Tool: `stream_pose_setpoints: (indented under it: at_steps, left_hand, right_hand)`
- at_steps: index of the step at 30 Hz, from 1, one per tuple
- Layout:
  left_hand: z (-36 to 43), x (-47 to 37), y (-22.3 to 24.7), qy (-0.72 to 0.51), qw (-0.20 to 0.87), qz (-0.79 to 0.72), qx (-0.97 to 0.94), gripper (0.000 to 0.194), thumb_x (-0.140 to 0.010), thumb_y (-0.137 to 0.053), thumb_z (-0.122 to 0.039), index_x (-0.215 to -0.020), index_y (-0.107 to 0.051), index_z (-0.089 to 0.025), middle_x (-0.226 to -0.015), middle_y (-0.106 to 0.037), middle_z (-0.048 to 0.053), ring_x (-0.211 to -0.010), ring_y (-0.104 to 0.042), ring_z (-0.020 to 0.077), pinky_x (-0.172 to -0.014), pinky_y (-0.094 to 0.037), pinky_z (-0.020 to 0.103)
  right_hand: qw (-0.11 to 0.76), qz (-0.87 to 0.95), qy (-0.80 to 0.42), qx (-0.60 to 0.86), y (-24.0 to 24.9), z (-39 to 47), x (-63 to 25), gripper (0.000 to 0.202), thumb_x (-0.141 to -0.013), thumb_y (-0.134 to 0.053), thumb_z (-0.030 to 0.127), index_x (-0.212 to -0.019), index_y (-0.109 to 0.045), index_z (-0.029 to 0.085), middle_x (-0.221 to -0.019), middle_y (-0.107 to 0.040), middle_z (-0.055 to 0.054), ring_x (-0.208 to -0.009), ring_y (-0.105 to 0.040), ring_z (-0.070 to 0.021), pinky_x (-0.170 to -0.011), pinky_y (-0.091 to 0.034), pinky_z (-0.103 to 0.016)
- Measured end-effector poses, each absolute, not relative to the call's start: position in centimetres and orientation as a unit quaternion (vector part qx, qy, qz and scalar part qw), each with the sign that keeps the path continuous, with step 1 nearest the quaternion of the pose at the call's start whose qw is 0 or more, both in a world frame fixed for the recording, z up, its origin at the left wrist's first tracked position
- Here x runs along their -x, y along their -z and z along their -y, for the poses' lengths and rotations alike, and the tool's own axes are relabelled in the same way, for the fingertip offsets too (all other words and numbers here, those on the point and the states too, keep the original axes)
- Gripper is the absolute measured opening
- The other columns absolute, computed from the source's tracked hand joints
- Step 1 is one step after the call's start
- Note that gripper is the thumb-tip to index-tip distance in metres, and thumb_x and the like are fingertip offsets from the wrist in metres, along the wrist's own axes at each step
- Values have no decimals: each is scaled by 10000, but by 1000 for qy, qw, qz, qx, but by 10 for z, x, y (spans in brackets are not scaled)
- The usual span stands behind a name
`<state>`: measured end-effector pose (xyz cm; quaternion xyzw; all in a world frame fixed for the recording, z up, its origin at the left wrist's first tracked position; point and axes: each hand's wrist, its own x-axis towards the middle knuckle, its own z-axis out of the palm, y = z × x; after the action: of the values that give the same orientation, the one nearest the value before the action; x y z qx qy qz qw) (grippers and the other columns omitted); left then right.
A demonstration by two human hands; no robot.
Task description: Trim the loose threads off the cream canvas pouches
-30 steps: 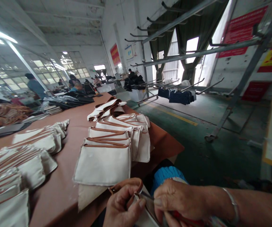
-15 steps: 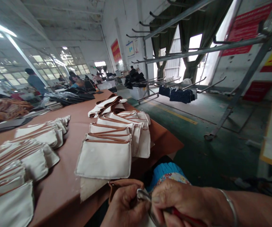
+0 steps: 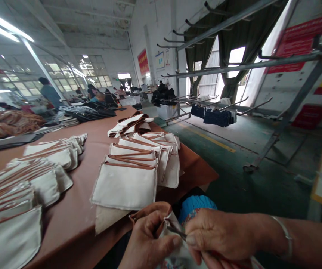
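Observation:
At the bottom centre, my left hand point(image 3: 149, 239) pinches a small pouch with a brown edge point(image 3: 158, 207) and whitish cloth. My right hand point(image 3: 219, 233), a bangle on its wrist, grips a red-handled tool whose dark metal tip point(image 3: 177, 228) points left and touches the pouch's whitish corner. Whether the tool is pliers or scissors I cannot make out, since my fingers cover most of it. Just beyond my hands, a row of white pouches point(image 3: 126, 186) with brown zip edges overlaps on the brown-covered table point(image 3: 74, 209).
More white pouches point(image 3: 12, 231) lie in rows at the left. Folded white-and-brown pieces point(image 3: 129, 125) and dark stacked goods point(image 3: 89, 111) lie farther back. A metal rack point(image 3: 242, 65) with prongs stands at the right, dark blue bags point(image 3: 215, 117) hanging low on it. People work in the background.
My right hand has shifted slightly right and up, and the tool's tip now shows at the pouch's corner. The pouch's brown edge sits a little higher. The view has turned slightly left.

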<state>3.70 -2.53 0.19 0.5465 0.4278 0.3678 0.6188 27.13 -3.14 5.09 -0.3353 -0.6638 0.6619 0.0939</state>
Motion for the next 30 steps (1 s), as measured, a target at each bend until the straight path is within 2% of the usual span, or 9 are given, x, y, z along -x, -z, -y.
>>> stream_pose_setpoints:
  at_steps: [6,11,15,19,21,24,26,28,30]
  left_hand:
    - [25,-36,-6,-358,577,-429,-595,202,-612,-844,-286,-754,-747,-180,-738,-586,28,-716,-540,189,-573,-436,221]
    - [26,-40,-9,-345,550,-441,-620,112,-613,-790,-196,-710,-740,-172,-689,-570,11,-664,-522,169,-560,-423,216]
    - [27,-46,-11,-328,541,-453,-628,58,-608,-711,-111,-647,-698,-151,-645,-531,-18,-578,-451,118,-494,-352,195]
    - [27,-48,-3,-308,559,-467,-612,64,-616,-642,-95,-648,-634,-150,-566,-445,-51,-522,-354,89,-456,-265,199]
    - [30,-51,4,-300,559,-468,-615,73,-610,-618,-89,-643,-596,-150,-567,-431,-58,-526,-325,81,-463,-240,203]
    - [38,-64,14,-275,585,-438,-625,76,-645,-641,-131,-590,-591,-145,-566,-430,-52,-544,-327,83,-488,-273,202]
    - [44,-73,17,-253,648,-383,-608,138,-653,-712,-194,-563,-618,-146,-541,-428,-51,-544,-359,89,-537,-356,208]
    - [46,-76,18,-255,688,-364,-573,156,-633,-774,-260,-621,-667,-146,-537,-461,-47,-539,-393,95,-565,-399,221]
    - [42,-71,14,-276,677,-395,-557,210,-639,-786,-317,-711,-700,-140,-577,-522,-27,-540,-420,103,-530,-387,218]
  right_hand:
    - [-8,598,-709,375,-39,21,-262,288,-971,-353,299,-860,-585,170,-549,-588,36,-280,-450,-85,-266,-373,-167]
    - [-5,615,-683,393,-40,20,-261,258,-960,-379,257,-817,-570,157,-514,-574,47,-287,-464,-53,-284,-332,-101]
    - [-12,624,-673,398,-32,21,-259,282,-952,-347,246,-825,-584,161,-513,-581,41,-280,-455,-71,-268,-358,-134]
    - [-7,623,-664,414,-23,26,-255,276,-940,-338,190,-780,-561,158,-484,-535,55,-275,-435,-60,-283,-370,-124]
    - [-4,608,-684,404,-24,29,-253,257,-950,-359,225,-795,-554,160,-493,-539,58,-278,-444,-60,-288,-381,-126]
    - [33,578,-720,381,-37,27,-252,299,-968,-396,365,-799,-543,167,-487,-540,59,-267,-441,-64,-270,-364,-126]
    - [110,558,-731,377,-52,21,-255,373,-971,-385,459,-787,-537,172,-464,-528,61,-260,-431,-66,-253,-335,-122]
    - [185,551,-723,374,-68,14,-261,395,-970,-387,495,-800,-544,175,-465,-537,61,-264,-432,-68,-248,-323,-120]
    - [193,563,-718,361,-78,9,-269,377,-971,-411,483,-814,-555,172,-462,-541,63,-266,-429,-64,-257,-332,-118]
